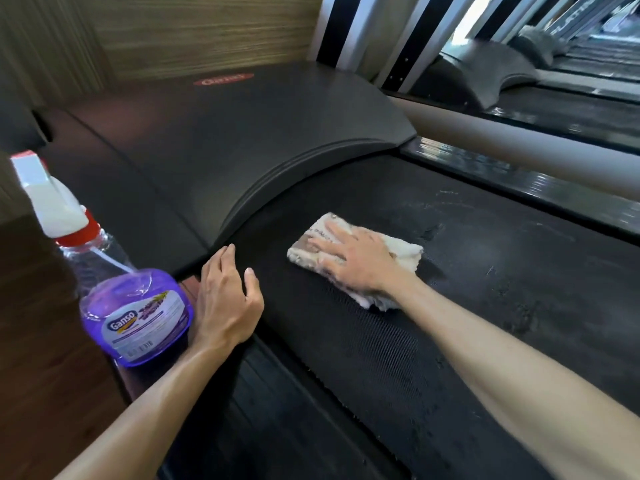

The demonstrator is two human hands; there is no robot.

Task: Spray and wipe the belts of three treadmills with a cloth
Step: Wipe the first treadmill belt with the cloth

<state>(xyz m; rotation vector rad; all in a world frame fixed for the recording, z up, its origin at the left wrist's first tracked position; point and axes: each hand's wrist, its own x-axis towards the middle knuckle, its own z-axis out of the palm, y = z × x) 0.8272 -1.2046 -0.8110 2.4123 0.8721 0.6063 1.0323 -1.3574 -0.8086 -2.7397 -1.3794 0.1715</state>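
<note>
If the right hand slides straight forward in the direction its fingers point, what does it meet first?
Probably the curved edge of the motor cover. The right hand, flat on the cloth, points up-left along the belt; only bare belt lies between, though depth is uncertain.

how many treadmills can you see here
3, maybe more. The near black treadmill carries the textured black belt under the folded white cloth. A second treadmill lies beyond the beige rail, a third behind it. Blur hides anything farther.

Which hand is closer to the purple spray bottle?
The left hand. It rests on the edge of the treadmill belt right beside the spray bottle, which it does not hold. The right hand is farther off, pressing the cloth flat on the belt.
</note>
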